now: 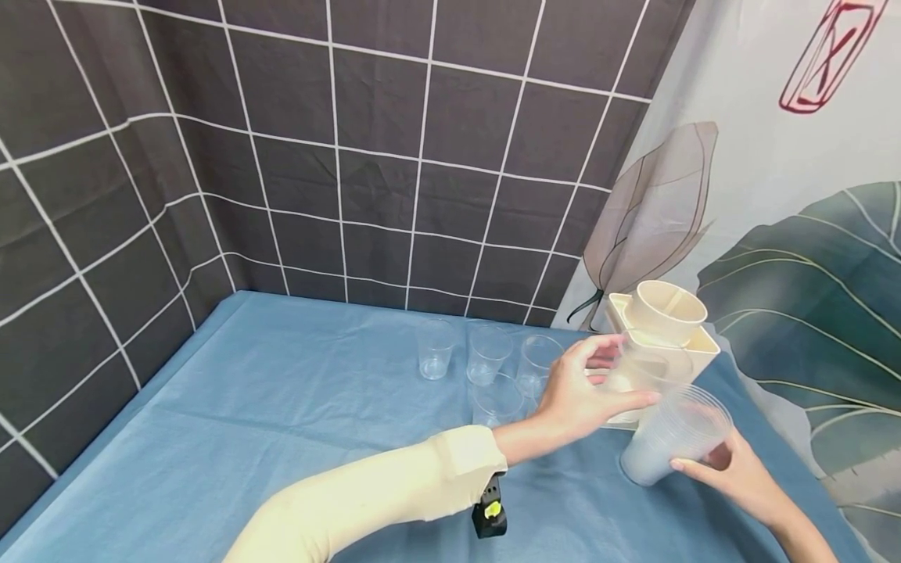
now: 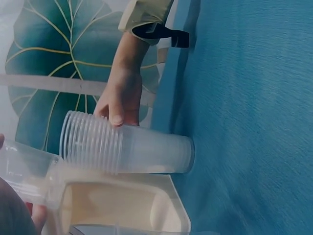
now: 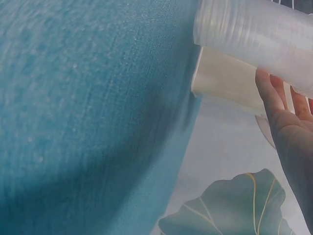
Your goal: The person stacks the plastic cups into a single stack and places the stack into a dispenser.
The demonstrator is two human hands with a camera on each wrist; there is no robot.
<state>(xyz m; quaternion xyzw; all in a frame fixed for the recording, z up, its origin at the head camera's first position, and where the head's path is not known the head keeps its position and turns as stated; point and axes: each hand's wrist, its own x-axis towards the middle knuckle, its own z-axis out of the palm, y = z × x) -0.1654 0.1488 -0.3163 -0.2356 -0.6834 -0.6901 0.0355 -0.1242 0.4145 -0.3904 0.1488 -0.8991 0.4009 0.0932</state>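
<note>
Blue cloth over the table point(image 1: 281, 422), with a dark grid-patterned backdrop point(image 1: 352, 180) at 12 o'clock. From the left, a back row of clear plastic cups, upright: left cup point(image 1: 435, 361), middle cup point(image 1: 487, 361), right cup point(image 1: 536, 369); then, at 6 o'clock from the middle one, a front cup point(image 1: 497, 403). Next, in from 8 o'clock, a cream sleeve point(image 1: 380, 485) and a left hand point(image 1: 577, 391), fingers and thumb closed round a tilted clear cup point(image 2: 29, 169), close above the stack's mouth; no telling whether touching its rim. At 12 o'clock from the stack, a cream holder point(image 1: 665, 332) with a round collar. Furthest right, a tall nested cup stack point(image 1: 658, 446), grasped from 4 o'clock by a right hand point(image 1: 739, 473); base at or near the cloth, contact unclear.

Step in hand, most likely: parting one cup from the stack. Next, probably calls for a steady right grip, a lift clear of rim and holder, then a carry toward 9 o'clock and a gentle setting-down beside the four, without knocking any over.
</note>
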